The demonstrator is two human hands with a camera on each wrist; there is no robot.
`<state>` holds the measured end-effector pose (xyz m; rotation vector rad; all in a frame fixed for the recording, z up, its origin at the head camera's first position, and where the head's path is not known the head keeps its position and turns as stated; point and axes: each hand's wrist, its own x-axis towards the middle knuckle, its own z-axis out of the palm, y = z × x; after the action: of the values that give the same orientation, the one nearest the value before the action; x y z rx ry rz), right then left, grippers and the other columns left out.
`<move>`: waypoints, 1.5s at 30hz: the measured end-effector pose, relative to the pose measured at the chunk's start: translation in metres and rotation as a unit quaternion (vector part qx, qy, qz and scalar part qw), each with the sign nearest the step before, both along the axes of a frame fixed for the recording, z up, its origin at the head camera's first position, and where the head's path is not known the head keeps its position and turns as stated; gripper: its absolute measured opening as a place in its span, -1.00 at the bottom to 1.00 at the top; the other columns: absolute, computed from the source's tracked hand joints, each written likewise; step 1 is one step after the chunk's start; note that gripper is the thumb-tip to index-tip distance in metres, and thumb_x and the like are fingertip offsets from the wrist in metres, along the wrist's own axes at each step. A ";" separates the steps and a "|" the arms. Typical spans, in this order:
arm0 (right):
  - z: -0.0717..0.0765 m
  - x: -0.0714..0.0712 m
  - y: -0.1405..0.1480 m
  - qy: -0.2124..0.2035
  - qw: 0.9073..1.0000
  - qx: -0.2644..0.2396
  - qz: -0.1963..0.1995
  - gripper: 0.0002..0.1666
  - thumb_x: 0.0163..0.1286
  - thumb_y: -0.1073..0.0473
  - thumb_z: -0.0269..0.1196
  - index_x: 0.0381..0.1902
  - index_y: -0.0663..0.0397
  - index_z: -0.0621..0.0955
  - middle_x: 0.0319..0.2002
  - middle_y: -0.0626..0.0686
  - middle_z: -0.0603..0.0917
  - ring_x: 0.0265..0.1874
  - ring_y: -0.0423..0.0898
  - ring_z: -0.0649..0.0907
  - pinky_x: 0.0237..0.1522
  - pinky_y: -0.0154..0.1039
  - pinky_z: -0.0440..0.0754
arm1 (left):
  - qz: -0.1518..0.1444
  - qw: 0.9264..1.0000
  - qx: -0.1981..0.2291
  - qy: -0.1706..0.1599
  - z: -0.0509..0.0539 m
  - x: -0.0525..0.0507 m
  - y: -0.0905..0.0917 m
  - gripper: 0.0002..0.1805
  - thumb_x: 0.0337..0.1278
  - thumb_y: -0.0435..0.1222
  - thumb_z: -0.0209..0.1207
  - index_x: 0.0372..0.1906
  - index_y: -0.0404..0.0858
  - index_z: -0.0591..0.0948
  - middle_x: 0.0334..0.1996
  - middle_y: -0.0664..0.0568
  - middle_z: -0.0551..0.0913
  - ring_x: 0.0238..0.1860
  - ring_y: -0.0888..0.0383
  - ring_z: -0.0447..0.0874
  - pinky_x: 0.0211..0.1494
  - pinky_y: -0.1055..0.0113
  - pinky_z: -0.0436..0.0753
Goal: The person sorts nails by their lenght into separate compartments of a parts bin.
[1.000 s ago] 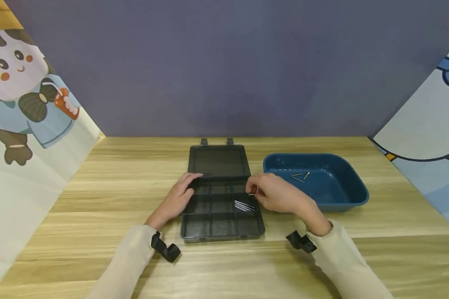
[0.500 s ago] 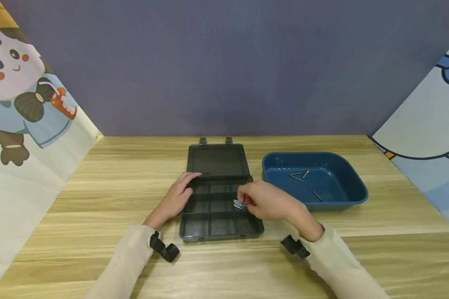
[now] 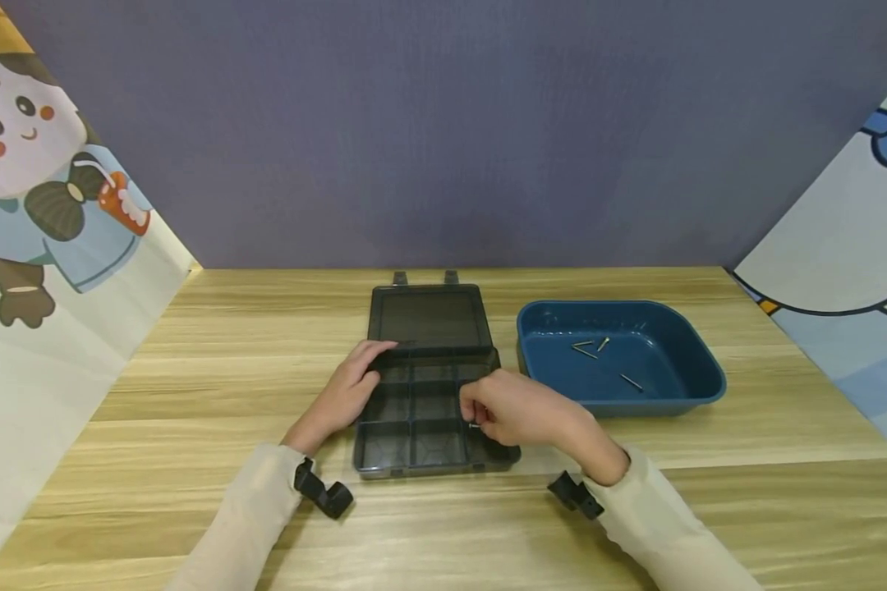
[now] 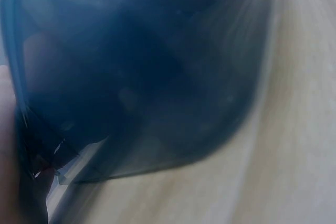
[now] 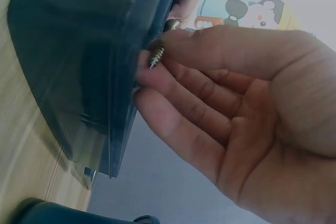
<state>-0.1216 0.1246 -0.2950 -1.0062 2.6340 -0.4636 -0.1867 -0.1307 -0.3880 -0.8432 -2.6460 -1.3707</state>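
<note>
A dark, see-through compartment box [image 3: 438, 469] lies with its lid [image 3: 430, 316] folded back. My left hand [image 3: 340, 398] rests on its left side, thumb and index finger over the rim near the hinge; the other fingers are hard to see. My right hand [image 3: 521, 408] is over the right-hand column, around the divider between its middle and front compartments. Thumb and index finger pinch a brass-coloured screw [image 5: 156, 57], its tip pointing down in the right wrist view. The right hand hides most of the compartments beneath it.
A blue plastic tray [image 3: 712, 392] stands right of the box, with several loose screws [image 3: 584, 351] on its bottom. Wooden tabletop [image 3: 214, 369] surrounds both, and a grey-purple partition [image 3: 443, 164] rises behind.
My right hand has moved left and toward the front of the box with the screw. It now covers the silver rods seen earlier. My left hand has stayed in place.
</note>
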 end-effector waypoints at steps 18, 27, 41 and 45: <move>0.008 -0.004 0.007 -0.006 1.000 0.013 -0.017 -0.90 0.25 0.36 0.22 -0.34 0.07 0.60 -0.55 -0.15 0.52 -0.58 -0.29 0.43 -0.44 -0.39 0.43 | 0.000 1.000 0.004 0.009 -0.003 -0.001 0.000 -0.46 0.15 -0.51 -0.13 0.29 -0.35 0.39 0.20 -0.21 0.44 0.27 -0.12 0.37 0.29 -0.08 0.34; 0.026 -0.005 0.028 0.034 0.997 0.023 -0.063 -0.93 0.27 0.34 0.21 -0.33 0.10 0.62 -0.61 -0.15 0.49 -0.64 -0.29 0.38 -0.45 -0.37 0.43 | 0.000 1.000 0.004 0.012 -0.005 -0.002 -0.001 -0.46 0.15 -0.50 -0.13 0.29 -0.35 0.39 0.20 -0.22 0.44 0.26 -0.14 0.37 0.29 -0.09 0.33; 0.038 -0.023 0.090 0.038 0.990 0.033 -0.130 -0.85 0.25 0.37 0.22 -0.20 0.21 0.59 -0.42 -0.02 0.60 -0.48 -0.22 0.52 -0.38 -0.23 0.53 | -0.004 1.000 0.005 0.002 -0.003 -0.002 0.000 -0.46 0.17 -0.49 -0.13 0.30 -0.34 0.39 0.21 -0.20 0.43 0.28 -0.13 0.36 0.30 -0.08 0.33; 0.035 -0.028 0.107 0.040 0.987 0.039 -0.150 -0.84 0.23 0.36 0.23 -0.20 0.22 0.59 -0.36 0.03 0.62 -0.46 -0.18 0.54 -0.37 -0.20 0.53 | -0.002 1.000 0.003 -0.002 -0.002 -0.001 0.000 -0.47 0.19 -0.48 -0.14 0.30 -0.33 0.38 0.22 -0.20 0.42 0.28 -0.12 0.35 0.30 -0.09 0.32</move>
<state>-0.1497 0.2314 -0.2596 -0.6168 2.8650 -0.3862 -0.1875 -0.1312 -0.3901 -0.8478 -2.6433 -1.3809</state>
